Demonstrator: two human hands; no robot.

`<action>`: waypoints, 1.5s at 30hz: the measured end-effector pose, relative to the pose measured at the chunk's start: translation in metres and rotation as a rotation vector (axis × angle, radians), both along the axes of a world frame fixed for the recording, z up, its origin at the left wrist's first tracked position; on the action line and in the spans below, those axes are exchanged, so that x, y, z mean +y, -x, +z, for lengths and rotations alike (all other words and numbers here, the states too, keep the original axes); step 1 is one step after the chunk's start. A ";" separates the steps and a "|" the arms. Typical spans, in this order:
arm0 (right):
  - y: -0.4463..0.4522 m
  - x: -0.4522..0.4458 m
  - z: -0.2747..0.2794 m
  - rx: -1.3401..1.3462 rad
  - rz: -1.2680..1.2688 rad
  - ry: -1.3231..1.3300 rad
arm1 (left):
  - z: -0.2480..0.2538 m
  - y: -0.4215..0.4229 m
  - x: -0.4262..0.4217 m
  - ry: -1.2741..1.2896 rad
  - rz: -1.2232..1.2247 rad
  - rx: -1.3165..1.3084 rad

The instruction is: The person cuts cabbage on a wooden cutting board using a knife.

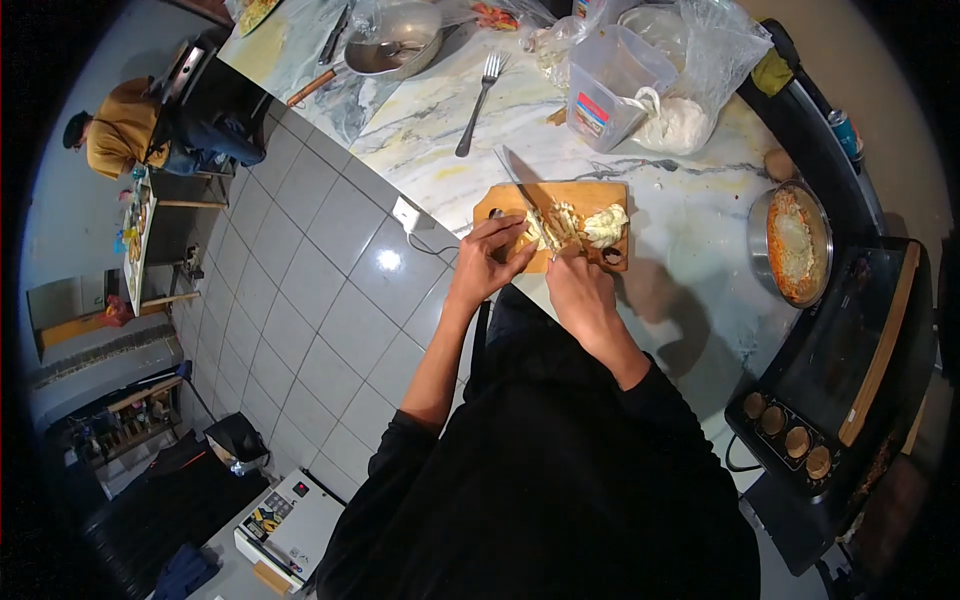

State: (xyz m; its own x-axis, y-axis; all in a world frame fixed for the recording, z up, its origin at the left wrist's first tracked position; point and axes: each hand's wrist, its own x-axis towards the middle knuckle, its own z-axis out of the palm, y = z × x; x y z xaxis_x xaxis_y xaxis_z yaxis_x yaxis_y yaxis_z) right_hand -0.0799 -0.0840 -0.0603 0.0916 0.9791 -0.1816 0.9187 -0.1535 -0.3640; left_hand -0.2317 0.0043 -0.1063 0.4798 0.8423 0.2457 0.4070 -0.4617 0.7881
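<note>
On a wooden cutting board (616, 256) at the counter's edge lies pale yellow-white food, partly cut into small bits (566, 218) in the middle, with a larger lump (605, 227) at the right. My right hand (583, 295) is closed around the handle of a knife (525, 188), whose blade points away from me across the board. Left of the blade, my left hand (488, 258) has bent fingers pressed against a pale piece of food (533, 233). Part of that piece is hidden by the fingers and the blade.
A fork (480, 108), a metal pan (392, 62), and a clear plastic tub (612, 90) beside a tied bag (670, 125) lie beyond the board. At right stand a bowl of grated orange and white food (795, 245) and a black oven (835, 350). A person (125, 130) sits far left.
</note>
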 end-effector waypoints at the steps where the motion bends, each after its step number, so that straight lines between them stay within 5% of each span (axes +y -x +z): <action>1: 0.000 0.000 0.001 -0.003 0.001 -0.013 | 0.000 -0.001 0.000 0.002 0.003 -0.008; 14: -0.001 -0.007 -0.026 -0.021 -0.096 0.023 | 0.001 -0.001 0.002 -0.050 -0.006 0.003; 23: -0.012 -0.010 0.006 0.065 0.034 0.024 | -0.002 -0.001 0.002 -0.013 -0.005 -0.022; 31: 0.001 -0.025 -0.029 -0.119 -0.074 -0.057 | 0.003 -0.004 0.003 -0.031 0.008 -0.025; 45: -0.021 -0.041 -0.007 -0.153 -0.062 0.017 | 0.007 -0.002 0.001 -0.056 -0.034 0.025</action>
State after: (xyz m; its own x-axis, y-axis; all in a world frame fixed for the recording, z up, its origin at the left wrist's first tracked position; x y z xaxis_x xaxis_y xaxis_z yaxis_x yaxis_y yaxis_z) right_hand -0.0587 -0.1251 -0.0670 0.1794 0.9676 -0.1778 0.9519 -0.2164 -0.2170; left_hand -0.2296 0.0052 -0.0994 0.5145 0.8105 0.2799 0.4096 -0.5191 0.7502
